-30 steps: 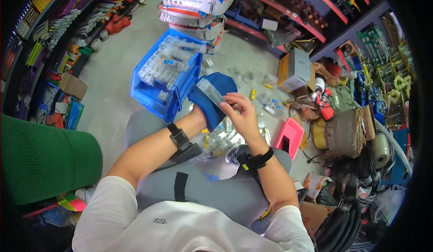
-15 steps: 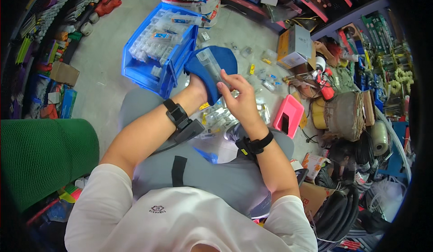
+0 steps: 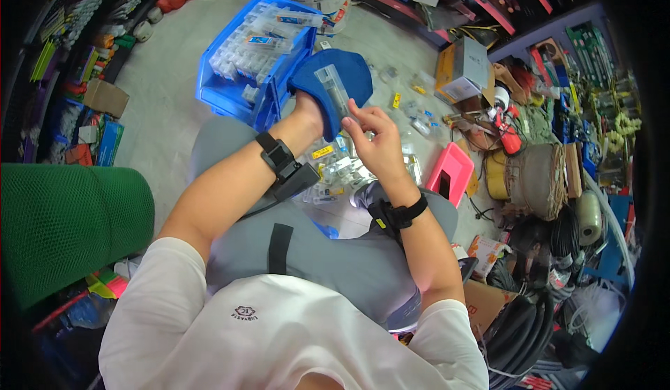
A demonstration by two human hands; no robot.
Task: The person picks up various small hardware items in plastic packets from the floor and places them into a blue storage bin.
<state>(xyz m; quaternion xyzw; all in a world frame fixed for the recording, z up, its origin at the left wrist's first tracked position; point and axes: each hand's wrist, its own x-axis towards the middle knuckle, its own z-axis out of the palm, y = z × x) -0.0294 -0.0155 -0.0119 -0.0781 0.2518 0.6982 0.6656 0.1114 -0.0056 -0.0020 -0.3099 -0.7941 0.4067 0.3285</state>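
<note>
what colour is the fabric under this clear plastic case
The fabric is blue, seen in the head view.

Case over cloth — bin left — tray right.

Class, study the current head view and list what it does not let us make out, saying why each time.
- Head view: the fingers of the left hand, hidden by the blue fabric.
- Head view: contents of the slim clear plastic case in the right hand, too small and hazy.
- Head view: tops of the stacked sacks, cut off by the upper edge.
- Head view: the green mesh roll's far left end, cut off by the left edge.
</note>
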